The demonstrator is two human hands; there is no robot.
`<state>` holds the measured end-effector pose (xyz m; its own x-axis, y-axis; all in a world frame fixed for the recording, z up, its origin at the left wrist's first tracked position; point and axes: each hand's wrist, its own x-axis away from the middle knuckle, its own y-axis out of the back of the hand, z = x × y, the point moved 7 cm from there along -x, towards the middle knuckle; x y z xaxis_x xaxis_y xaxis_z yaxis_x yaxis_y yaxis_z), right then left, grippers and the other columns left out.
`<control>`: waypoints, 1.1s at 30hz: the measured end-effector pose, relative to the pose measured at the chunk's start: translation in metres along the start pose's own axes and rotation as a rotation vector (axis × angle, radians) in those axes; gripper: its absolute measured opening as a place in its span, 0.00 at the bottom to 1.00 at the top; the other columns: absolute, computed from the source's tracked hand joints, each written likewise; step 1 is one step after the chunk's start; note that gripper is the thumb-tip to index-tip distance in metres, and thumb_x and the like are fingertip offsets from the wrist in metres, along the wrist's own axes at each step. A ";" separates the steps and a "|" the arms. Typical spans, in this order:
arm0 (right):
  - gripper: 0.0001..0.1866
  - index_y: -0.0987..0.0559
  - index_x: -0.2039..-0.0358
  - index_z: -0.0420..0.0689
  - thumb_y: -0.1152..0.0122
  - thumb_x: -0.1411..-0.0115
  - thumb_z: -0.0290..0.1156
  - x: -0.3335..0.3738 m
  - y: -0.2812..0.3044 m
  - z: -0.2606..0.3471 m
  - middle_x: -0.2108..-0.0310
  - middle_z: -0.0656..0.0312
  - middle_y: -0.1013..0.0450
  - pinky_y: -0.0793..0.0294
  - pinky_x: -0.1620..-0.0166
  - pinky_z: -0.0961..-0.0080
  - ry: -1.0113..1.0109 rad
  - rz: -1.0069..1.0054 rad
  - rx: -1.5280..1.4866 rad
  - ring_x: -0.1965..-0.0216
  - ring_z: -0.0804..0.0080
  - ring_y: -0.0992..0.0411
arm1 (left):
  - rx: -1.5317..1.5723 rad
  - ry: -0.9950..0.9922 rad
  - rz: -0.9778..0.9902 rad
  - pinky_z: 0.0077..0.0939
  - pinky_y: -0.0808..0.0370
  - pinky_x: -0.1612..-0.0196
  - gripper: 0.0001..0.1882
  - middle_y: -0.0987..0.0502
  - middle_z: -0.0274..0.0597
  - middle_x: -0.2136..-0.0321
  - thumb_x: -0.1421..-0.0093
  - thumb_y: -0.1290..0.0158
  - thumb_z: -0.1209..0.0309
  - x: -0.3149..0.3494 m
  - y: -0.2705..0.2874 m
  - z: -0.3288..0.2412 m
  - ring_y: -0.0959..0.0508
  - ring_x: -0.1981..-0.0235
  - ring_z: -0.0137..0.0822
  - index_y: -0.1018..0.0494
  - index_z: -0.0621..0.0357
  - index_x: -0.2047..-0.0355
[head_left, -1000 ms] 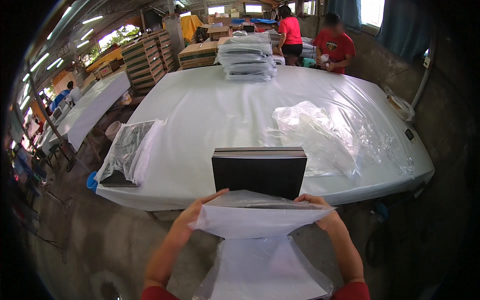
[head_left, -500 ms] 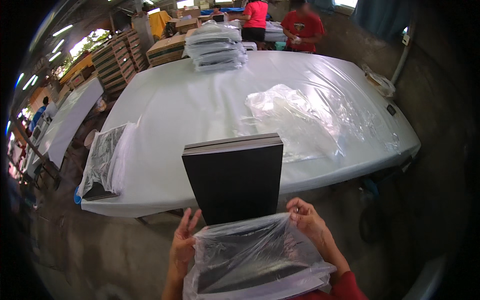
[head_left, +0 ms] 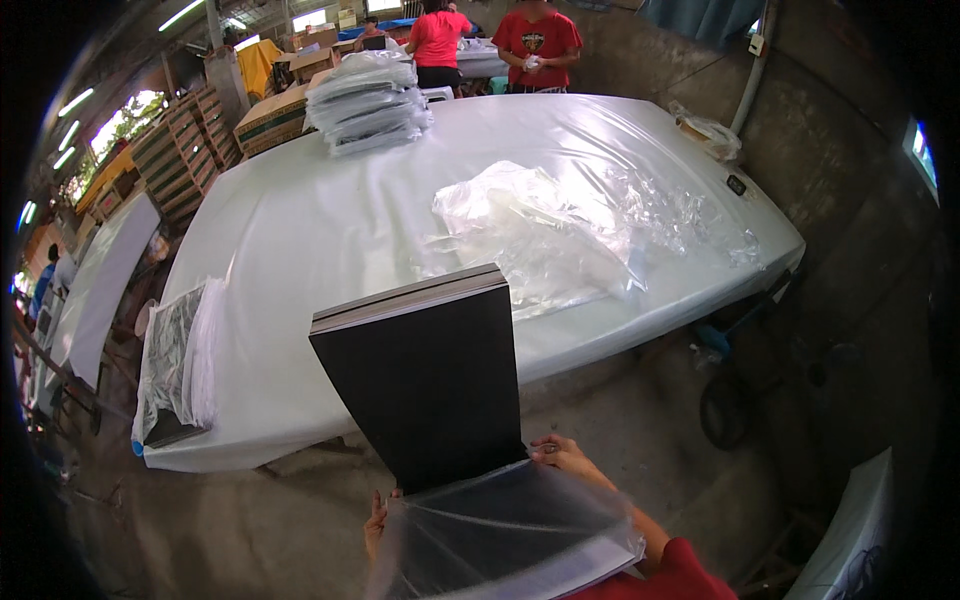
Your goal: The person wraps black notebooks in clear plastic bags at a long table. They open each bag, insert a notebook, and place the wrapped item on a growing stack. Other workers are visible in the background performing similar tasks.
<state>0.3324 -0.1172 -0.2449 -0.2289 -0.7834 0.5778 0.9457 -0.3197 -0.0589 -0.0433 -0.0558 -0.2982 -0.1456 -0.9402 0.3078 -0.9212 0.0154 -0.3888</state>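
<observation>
A thick stack of black boards [head_left: 425, 385], layered along its upper edge, stands tilted in front of me, its lower part inside a clear plastic bag [head_left: 500, 535]. My right hand [head_left: 565, 462] pinches the bag's mouth beside the stack's lower right corner. On the other side, my left hand [head_left: 376, 522] grips the bag's left edge, with part of its fingers hidden behind the film. The lower end of the bag lies against my body, near my red sleeve.
A white-covered table [head_left: 300, 225] spans the view ahead. On it lie loose clear plastic sheets [head_left: 530, 225], a bagged black stack [head_left: 178, 360] at the left corner and a pile of wrapped packs [head_left: 368, 105] at the back. Two people in red shirts stand beyond; cartons [head_left: 170, 150] are stacked left.
My view has turned right, so the table appears shifted left. The bag's mouth still surrounds the lower part of the black stack, and both hands have moved lower in the picture.
</observation>
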 end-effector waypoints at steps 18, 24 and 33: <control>0.11 0.25 0.67 0.42 0.43 0.55 0.20 -0.047 0.023 0.325 0.62 0.53 0.33 0.35 0.68 0.66 1.497 -0.909 1.348 0.70 0.59 0.33 | -0.583 -0.561 -0.390 0.31 0.33 0.52 0.35 0.35 0.43 0.48 0.48 0.56 0.85 -0.037 -0.010 -0.265 0.33 0.49 0.37 0.45 0.56 0.38; 0.13 0.33 0.77 0.39 0.40 0.47 0.33 -0.042 -0.022 0.423 0.81 0.51 0.31 0.34 0.71 0.60 1.328 -0.530 0.794 0.74 0.49 0.31 | -0.705 -0.889 0.024 0.35 0.46 0.40 0.38 0.47 0.44 0.37 0.48 0.48 0.79 -0.002 -0.173 -0.342 0.46 0.37 0.38 0.49 0.59 0.38; 0.11 0.30 0.69 0.36 0.39 0.51 0.25 0.120 -0.166 0.462 0.78 0.58 0.32 0.33 0.69 0.75 1.482 0.312 0.837 0.76 0.74 0.36 | -1.047 -0.755 0.458 0.26 0.35 0.48 0.27 0.25 0.48 0.56 0.44 0.49 0.70 -0.107 -0.338 -0.359 0.27 0.54 0.40 0.38 0.61 0.43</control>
<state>0.2544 0.0882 0.2100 0.4247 -0.6949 -0.5803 0.7360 -0.1082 0.6682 0.1540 0.1620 0.1123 -0.5886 -0.7315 -0.3443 -0.7328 0.3029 0.6093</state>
